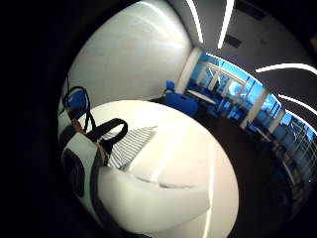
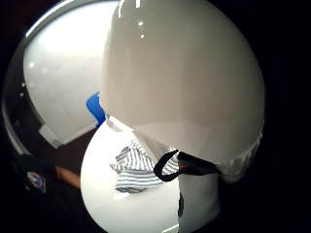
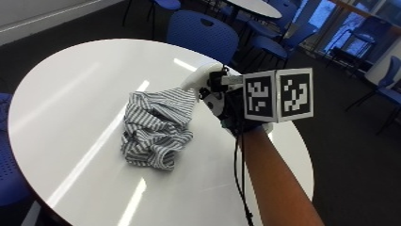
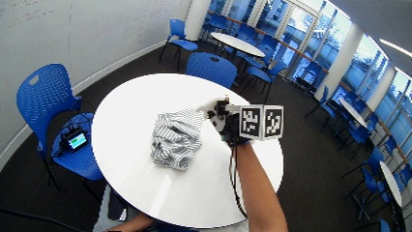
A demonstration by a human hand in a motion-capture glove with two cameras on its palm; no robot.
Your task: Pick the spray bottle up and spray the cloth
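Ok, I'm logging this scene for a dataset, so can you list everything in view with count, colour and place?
Table: one, white, round, centre of room.
Cloth: one, grey-and-white striped, crumpled on the table.
Spray bottle: one, white, held beside the cloth's far edge.
Chairs: several, blue, around this table and others.
Device: one, lit screen, on the blue chair seat beside the table.
Right hand: one, black glove, grips the spray bottle above the table.

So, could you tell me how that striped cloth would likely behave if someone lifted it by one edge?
The striped cloth lies crumpled in soft folds on the table, so it would probably hang floppy. It looks thin, likely light. Pushed, it would probably bunch rather than slide whole.
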